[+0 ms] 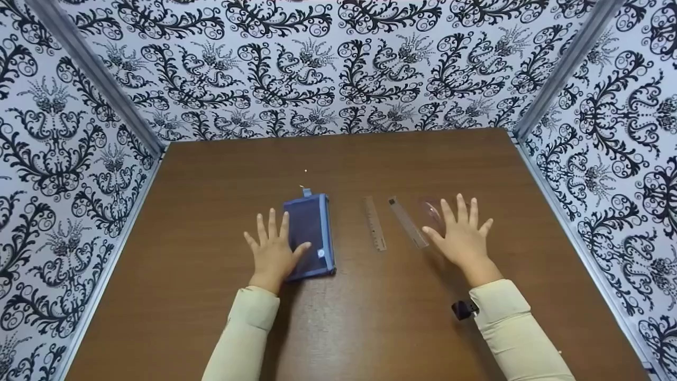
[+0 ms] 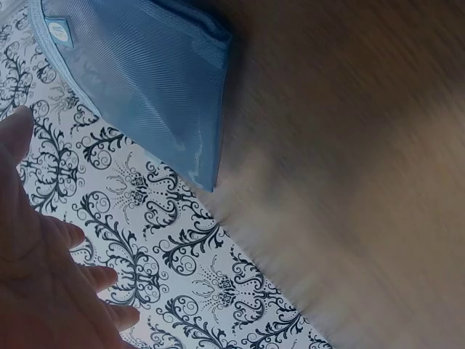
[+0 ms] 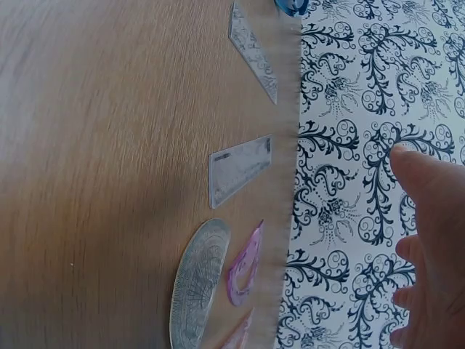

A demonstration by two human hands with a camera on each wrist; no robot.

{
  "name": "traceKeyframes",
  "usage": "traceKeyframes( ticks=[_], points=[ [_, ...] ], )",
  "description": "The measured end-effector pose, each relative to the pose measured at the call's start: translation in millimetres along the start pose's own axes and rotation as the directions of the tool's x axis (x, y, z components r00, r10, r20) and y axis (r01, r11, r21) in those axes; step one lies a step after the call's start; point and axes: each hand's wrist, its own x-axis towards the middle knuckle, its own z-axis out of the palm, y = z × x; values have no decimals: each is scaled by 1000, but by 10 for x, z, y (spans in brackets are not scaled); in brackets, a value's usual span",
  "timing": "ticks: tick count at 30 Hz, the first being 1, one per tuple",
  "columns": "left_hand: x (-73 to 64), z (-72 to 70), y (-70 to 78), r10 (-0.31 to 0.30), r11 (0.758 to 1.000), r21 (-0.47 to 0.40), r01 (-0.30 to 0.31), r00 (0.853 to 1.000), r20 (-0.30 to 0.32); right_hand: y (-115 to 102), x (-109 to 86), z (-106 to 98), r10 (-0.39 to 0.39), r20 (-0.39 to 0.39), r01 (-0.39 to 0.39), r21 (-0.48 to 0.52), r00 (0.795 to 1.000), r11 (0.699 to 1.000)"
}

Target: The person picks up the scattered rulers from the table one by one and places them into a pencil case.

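Observation:
With fingers spread, my left hand (image 1: 272, 254) hovers over the left side of a blue mesh zip pouch (image 1: 312, 227), holding nothing. The pouch also appears in the left wrist view, its zip edge and small label showing. My right hand (image 1: 466, 241), fingers also spread and holding nothing, is over the right part of the table and partly hides what lies there. In the right wrist view a clear protractor (image 3: 196, 283) lies beside a pink set square (image 3: 234, 285) and part of another pink piece (image 3: 238, 336).
Two clear rulers (image 1: 375, 225) lie between the hands, the right one (image 1: 408, 223) slanted. All rests on a brown wooden table (image 1: 222, 180). Patterned walls (image 1: 296, 69) with metal corner posts (image 1: 566, 69) enclose its back and sides.

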Motion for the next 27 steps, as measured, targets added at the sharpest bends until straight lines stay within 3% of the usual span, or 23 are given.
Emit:
traceKeyframes(
  ticks=[22, 27],
  points=[
    [-36, 58, -10, -53, 998, -13, 53, 997, 55, -30, 85, 69, -11, -8, 11, 59, 1000, 998],
    [-19, 63, -8, -61, 998, -31, 63, 997, 44, -83, 116, 93, -28, -11, 28, 83, 1000, 996]
  ],
)
